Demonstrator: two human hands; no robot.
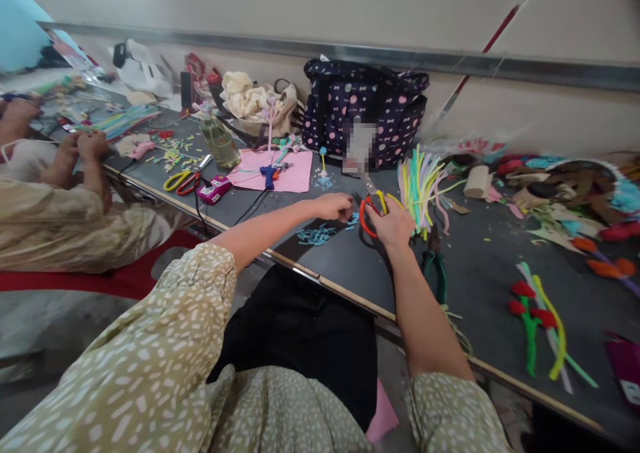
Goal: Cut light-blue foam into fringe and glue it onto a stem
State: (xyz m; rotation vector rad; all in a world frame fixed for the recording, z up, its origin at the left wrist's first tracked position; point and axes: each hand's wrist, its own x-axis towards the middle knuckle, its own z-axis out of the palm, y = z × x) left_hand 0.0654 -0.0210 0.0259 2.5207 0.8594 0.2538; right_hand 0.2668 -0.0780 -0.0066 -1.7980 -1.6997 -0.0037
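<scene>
While the right hand (pixel 397 225) grips the scissors (pixel 369 186) over the table (pixel 363 266), snipped blue bits (pixel 316 235) lie nearby.
Judging by that loose heap, a fair amount of cutting is done, with the long fuzzy stems (pixel 417 186) beside the right hand seemingly uncut; the scissors have red and yellow handles and metal blades pointing away, while the left hand (pixel 334 206) is curled, its pinch, if any, impossible to tell.

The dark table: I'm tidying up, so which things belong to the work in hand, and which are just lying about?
Apparently in use:
scissors, in the right hand
blue clippings, near the left hand

Apparently lying about:
patterned bag
bottle
glue gun
pliers
</scene>
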